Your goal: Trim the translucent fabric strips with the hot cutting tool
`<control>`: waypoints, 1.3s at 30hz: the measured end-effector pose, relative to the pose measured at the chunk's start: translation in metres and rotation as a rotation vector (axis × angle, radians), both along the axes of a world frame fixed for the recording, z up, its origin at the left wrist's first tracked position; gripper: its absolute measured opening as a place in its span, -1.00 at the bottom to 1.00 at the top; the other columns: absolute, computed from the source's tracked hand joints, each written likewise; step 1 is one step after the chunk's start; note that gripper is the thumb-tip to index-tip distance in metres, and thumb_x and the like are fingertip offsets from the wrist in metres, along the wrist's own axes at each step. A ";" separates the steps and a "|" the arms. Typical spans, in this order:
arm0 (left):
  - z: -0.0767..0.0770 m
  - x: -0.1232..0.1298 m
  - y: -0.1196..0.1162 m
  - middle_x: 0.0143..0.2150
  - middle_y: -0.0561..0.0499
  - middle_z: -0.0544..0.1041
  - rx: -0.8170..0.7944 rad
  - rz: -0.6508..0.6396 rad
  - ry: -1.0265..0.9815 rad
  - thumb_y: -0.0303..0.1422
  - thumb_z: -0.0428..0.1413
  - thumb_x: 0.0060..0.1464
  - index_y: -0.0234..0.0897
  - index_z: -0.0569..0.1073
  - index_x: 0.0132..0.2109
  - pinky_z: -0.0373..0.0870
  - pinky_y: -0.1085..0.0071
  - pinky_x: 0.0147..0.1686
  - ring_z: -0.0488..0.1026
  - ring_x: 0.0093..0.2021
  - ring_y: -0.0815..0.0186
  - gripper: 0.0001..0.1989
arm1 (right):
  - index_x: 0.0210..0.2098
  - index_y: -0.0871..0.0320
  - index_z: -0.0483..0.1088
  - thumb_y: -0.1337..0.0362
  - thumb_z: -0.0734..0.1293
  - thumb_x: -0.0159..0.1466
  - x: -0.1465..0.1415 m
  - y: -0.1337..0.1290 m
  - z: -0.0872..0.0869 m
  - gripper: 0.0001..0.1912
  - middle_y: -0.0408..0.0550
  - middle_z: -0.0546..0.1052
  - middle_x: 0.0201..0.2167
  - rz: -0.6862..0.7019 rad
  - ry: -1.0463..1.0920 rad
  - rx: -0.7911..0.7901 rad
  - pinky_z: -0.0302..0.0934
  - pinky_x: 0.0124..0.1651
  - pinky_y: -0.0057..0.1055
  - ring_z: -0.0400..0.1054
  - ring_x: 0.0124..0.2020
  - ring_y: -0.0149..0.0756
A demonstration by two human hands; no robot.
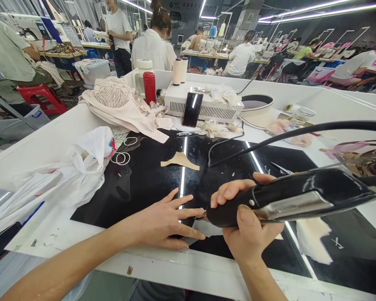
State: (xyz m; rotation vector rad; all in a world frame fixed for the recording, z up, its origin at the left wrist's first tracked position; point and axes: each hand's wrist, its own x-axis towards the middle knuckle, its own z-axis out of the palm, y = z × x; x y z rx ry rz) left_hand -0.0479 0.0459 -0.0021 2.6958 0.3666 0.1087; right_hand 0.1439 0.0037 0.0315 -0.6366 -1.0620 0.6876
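My right hand (252,236) is wrapped round a black corded hand tool (288,184) with a long metal lever along its side. The tool points left, its tip close to the fingertips of my left hand (164,223). That hand lies flat, fingers spread, on the black mat (134,188) near the table's front edge. A thin pale piece (211,228) shows beneath the tool's tip, partly hidden by my hands. Farther up the mat lies a beige curved cut piece (180,161). To the right, a cream fabric piece (313,240) rests on the mat.
A white plastic bag (87,167) and a lace bra (119,98) lie left. Behind the mat stand a phone (192,109), a white vented box (172,99) and a red bottle (149,88). The black cable (288,133) arches over the right side, near scissors (280,168). People sit at sewing machines beyond.
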 end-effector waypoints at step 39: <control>0.000 -0.001 0.002 0.49 0.01 0.29 -0.231 0.104 -0.019 -0.24 0.28 0.25 0.01 0.31 0.36 -0.24 -0.40 0.46 -0.05 0.57 -0.11 -0.40 | 0.11 -0.05 0.34 0.10 0.51 0.29 -0.015 -0.017 0.006 -0.54 -0.23 0.45 -0.41 0.031 0.024 -0.046 0.36 -0.47 -0.33 0.31 -0.49 -0.33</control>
